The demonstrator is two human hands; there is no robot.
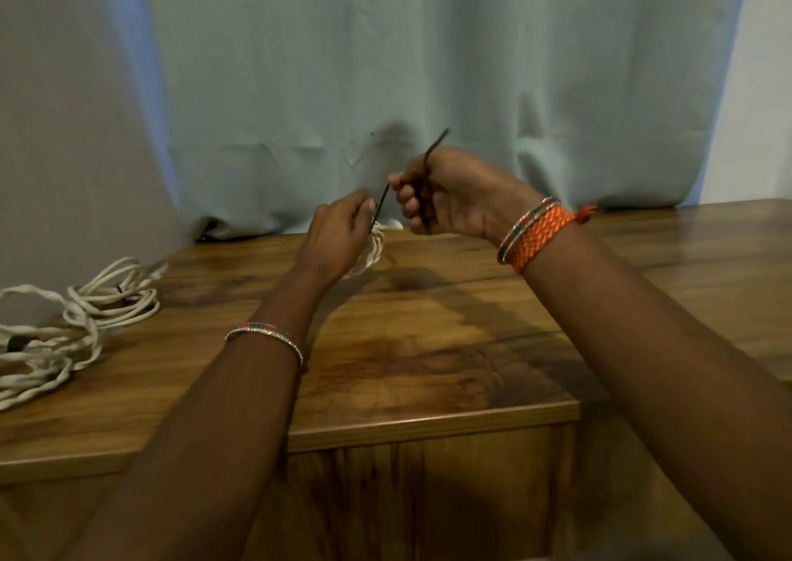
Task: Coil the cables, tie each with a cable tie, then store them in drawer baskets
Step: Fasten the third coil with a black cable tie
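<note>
Both hands [338,230] [445,194] pinch thin black cable tie [382,204] over twisted white cable [372,248].

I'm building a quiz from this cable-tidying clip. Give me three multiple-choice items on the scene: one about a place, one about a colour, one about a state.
1. Where do the other white cables lie?
A. at the table's left end
B. in a drawer basket
C. on the floor

2. What colour is the cable tie?
A. white
B. black
C. orange

3. What is the right hand doing?
A. resting flat on the table
B. hanging idle
C. gripping the cable tie

Key: 1 A, they sit on the wood at the left edge; 2 B, a thin dark strip runs between both hands; 3 C, its fingers curl round the strip while the left hand pinches the lower end over a coiled cable.
</note>
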